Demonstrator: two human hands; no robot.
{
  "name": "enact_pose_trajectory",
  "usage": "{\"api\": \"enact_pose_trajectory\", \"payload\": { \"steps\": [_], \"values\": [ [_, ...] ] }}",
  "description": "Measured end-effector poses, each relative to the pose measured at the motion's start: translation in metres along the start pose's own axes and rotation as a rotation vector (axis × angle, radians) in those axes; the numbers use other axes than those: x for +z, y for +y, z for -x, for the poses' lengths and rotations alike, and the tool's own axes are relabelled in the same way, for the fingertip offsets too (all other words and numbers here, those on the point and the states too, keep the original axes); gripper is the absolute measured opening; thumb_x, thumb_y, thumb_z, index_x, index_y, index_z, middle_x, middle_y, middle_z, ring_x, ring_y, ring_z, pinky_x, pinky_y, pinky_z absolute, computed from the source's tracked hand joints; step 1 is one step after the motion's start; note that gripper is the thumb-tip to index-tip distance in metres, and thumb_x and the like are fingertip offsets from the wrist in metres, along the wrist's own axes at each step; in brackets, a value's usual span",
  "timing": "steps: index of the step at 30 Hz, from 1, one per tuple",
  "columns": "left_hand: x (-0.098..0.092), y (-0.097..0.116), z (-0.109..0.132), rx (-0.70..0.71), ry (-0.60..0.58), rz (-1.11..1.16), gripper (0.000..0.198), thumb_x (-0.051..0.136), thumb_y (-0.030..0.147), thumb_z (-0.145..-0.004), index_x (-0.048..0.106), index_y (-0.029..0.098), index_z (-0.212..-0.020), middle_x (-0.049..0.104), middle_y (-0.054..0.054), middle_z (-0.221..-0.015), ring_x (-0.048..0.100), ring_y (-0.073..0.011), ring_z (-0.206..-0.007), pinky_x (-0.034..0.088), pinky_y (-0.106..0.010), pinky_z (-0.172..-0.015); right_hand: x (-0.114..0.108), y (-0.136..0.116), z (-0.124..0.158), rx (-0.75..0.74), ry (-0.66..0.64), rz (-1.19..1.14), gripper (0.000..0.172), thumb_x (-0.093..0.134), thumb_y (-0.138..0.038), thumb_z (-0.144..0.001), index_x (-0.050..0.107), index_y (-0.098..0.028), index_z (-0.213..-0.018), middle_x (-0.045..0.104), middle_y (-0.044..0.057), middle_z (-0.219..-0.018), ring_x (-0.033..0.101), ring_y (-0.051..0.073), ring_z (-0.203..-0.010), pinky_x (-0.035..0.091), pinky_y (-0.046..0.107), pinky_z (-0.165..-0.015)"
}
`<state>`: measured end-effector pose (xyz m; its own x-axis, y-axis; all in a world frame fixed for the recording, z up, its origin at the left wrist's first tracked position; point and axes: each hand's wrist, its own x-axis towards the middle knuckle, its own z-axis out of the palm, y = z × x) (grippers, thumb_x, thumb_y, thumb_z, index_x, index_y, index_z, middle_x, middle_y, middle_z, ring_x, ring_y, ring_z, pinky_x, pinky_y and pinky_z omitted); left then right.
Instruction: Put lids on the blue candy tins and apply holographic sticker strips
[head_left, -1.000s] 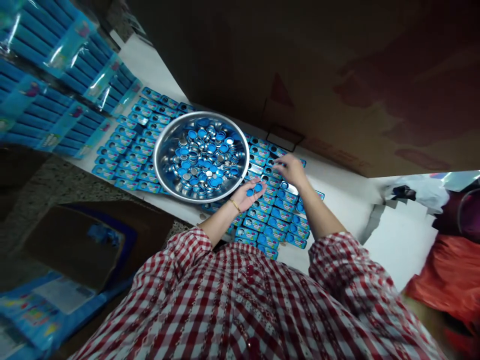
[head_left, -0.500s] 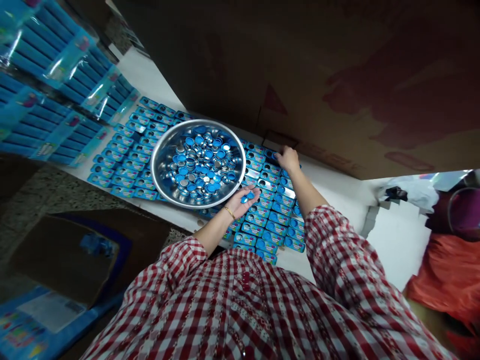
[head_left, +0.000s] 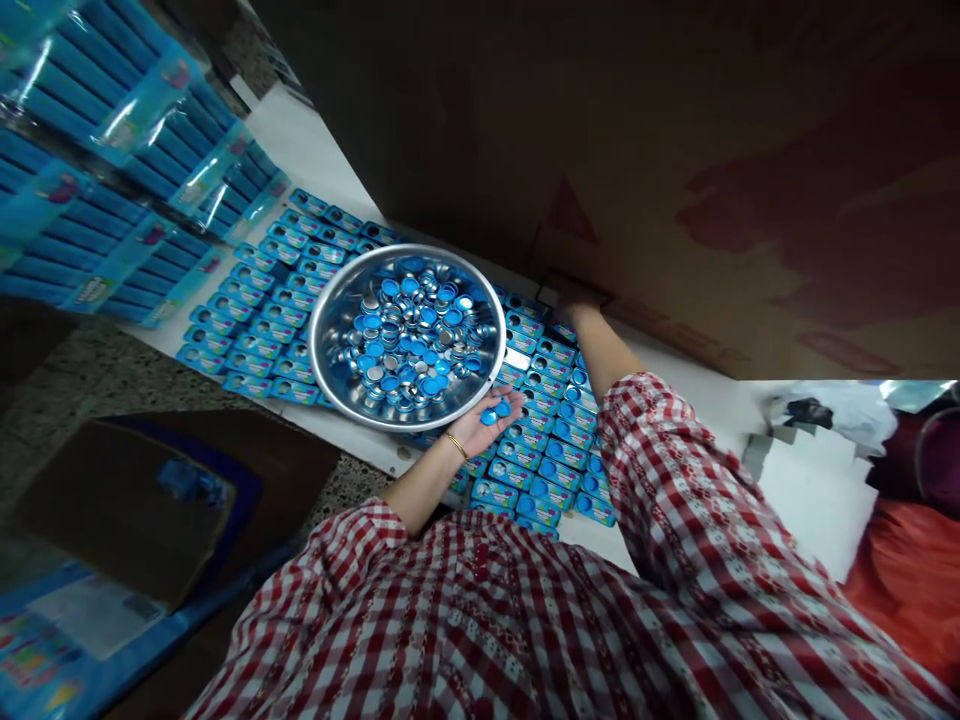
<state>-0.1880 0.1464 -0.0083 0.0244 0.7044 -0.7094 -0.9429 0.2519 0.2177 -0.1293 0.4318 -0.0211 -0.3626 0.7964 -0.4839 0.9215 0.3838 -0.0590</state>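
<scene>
– What crowds the workspace, starting near the body?
– Low on the left, an open brown box (head_left: 112, 500) with a blue packet (head_left: 97, 612) beside it. On the right, a red bag (head_left: 907, 590). Then the white table (head_left: 304, 140), where a steel bowl (head_left: 328, 335) hides part of the rows of blue cases (head_left: 514, 473). Farther out, glossy blue packs (head_left: 120, 110) stand on the left, and a huge brown carton (head_left: 525, 120) walls off the table's back
– And the blue caps (head_left: 489, 416), next to the hands?
– Nearer, the left hand (head_left: 474, 432) is palm up, fingers loosely spread, with a few of them lying on it, just beside the bowl's rim. More caps are heaped in the bowl, left of that hand
– The other one?
– Farther out, the right hand (head_left: 580, 300) is over the back cases, close against the carton; it's too dim there, so I can't tell how far it's open or whether it grips anything
</scene>
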Motion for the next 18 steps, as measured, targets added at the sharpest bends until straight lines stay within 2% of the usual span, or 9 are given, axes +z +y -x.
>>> {"api": "enact_pose_trajectory", "payload": {
  "steps": [3,5,6,8,10,13,18],
  "values": [
    [-0.002,-0.003,-0.003,0.007,-0.008,-0.003,0.026,0.049,0.004,-0.075,0.061,0.011,-0.097,0.069,-0.011,-0.096,0.063,-0.0185,-0.103,0.043,-0.037,-0.101,0.006,-0.004,0.046,0.053,0.102,-0.070,0.047,0.067,-0.029,-0.076,0.059,-0.016,-0.121,0.062,0.017,-0.113,0.058,0.028,-0.105,0.047,0.038,-0.084],
    [-0.001,-0.007,-0.008,0.027,-0.003,-0.001,0.031,0.049,0.002,-0.076,0.061,0.012,-0.102,0.069,-0.010,-0.095,0.064,-0.0175,-0.101,0.043,-0.037,-0.101,0.021,-0.008,0.091,-0.063,0.263,-0.184,0.037,0.052,-0.034,-0.087,0.058,-0.021,-0.122,0.063,0.013,-0.112,0.059,0.026,-0.105,0.046,0.037,-0.085],
    [0.001,-0.008,-0.010,0.049,0.000,0.002,0.033,0.048,0.002,-0.076,0.060,0.012,-0.105,0.069,-0.010,-0.094,0.064,-0.0166,-0.099,0.043,-0.036,-0.100,0.031,-0.010,0.114,-0.178,0.250,-0.240,0.034,0.048,-0.036,-0.089,0.062,-0.022,-0.117,0.064,0.011,-0.111,0.060,0.025,-0.103,0.047,0.035,-0.085],
    [0.007,-0.012,-0.015,0.095,0.013,0.005,0.038,0.048,0.001,-0.078,0.060,0.014,-0.111,0.068,-0.007,-0.091,0.064,-0.0147,-0.094,0.044,-0.035,-0.097,0.051,-0.014,0.155,-0.369,0.109,-0.292,0.030,0.052,-0.039,-0.087,0.066,-0.026,-0.109,0.065,0.008,-0.105,0.062,0.023,-0.098,0.048,0.033,-0.081],
    [0.013,-0.016,-0.019,0.123,0.041,0.005,0.038,0.047,0.001,-0.080,0.060,0.015,-0.113,0.068,-0.006,-0.090,0.064,-0.0133,-0.088,0.046,-0.034,-0.094,0.066,-0.016,0.182,-0.404,0.044,-0.308,0.026,0.056,-0.036,-0.084,0.067,-0.032,-0.108,0.065,0.006,-0.103,0.062,0.023,-0.095,0.049,0.033,-0.078],
    [0.021,-0.021,-0.020,0.125,0.089,0.005,0.033,0.044,0.004,-0.084,0.060,0.014,-0.112,0.066,-0.006,-0.089,0.062,-0.0116,-0.080,0.048,-0.033,-0.090,0.073,-0.013,0.195,-0.364,0.079,-0.385,0.023,0.059,-0.027,-0.082,0.069,-0.034,-0.102,0.065,0.006,-0.100,0.062,0.022,-0.095,0.048,0.033,-0.078],
    [0.023,-0.024,-0.015,0.135,0.091,0.012,0.035,0.043,0.005,-0.086,0.058,0.016,-0.115,0.066,-0.007,-0.093,0.063,-0.0137,-0.086,0.048,-0.034,-0.090,0.069,-0.014,0.187,-0.448,0.054,-0.467,0.012,0.061,-0.021,-0.080,0.070,-0.021,-0.088,0.066,0.006,-0.092,0.062,0.019,-0.088,0.048,0.031,-0.079]
  ]
}}
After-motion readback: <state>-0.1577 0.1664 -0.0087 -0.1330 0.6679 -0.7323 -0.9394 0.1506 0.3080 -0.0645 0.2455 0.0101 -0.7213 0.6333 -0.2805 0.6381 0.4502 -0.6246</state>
